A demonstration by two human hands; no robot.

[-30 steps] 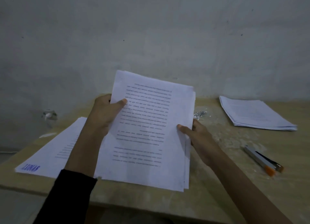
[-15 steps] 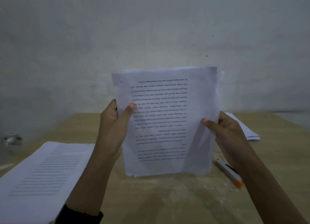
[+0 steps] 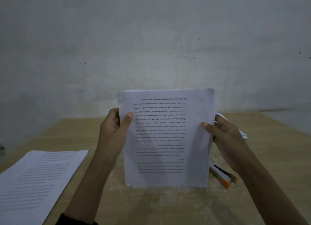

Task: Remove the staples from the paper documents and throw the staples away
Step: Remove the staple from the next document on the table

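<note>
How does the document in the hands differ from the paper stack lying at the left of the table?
Pose: the held document stands upright, its lower edge seemingly on the table; the left stack lies flat.
Contact: the left hand and right hand grip the held document by its sides; nothing touches the left stack.
Both are white sheets with printed lines.

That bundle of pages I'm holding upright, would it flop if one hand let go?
Probably floppy: the bundle is thin paper, held upright only by the left hand and right hand gripping its side edges. It likely weighs little. Its sheets look slightly offset at the top, so they might fan apart.
</note>
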